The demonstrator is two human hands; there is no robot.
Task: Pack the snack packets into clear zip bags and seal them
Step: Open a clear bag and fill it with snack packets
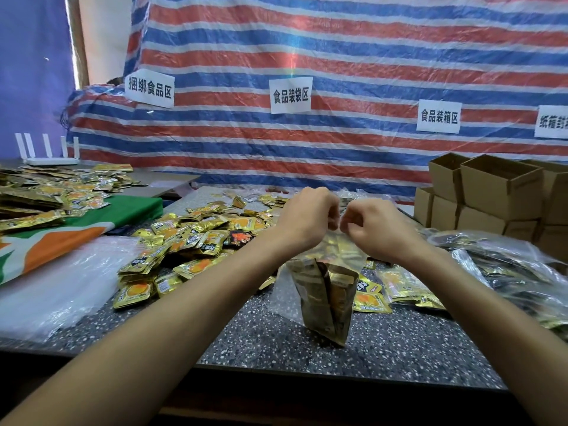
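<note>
Left hand (307,216) and right hand (379,226) both pinch the top edge of the clear zip bag (344,250), which hangs over the worktop (276,348). Gold snack packets (325,299) sag at its bottom. It looks light, floppy and slick, so best hold it at the stiffer zip strip.

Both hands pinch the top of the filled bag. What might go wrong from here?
1. The left hand and right hand pinch the zip bag close together at its top, so the strip's outer ends may stay unsealed.
2. The packets inside sag at the bottom; a slipped grip could drop them among the loose packets.
</note>
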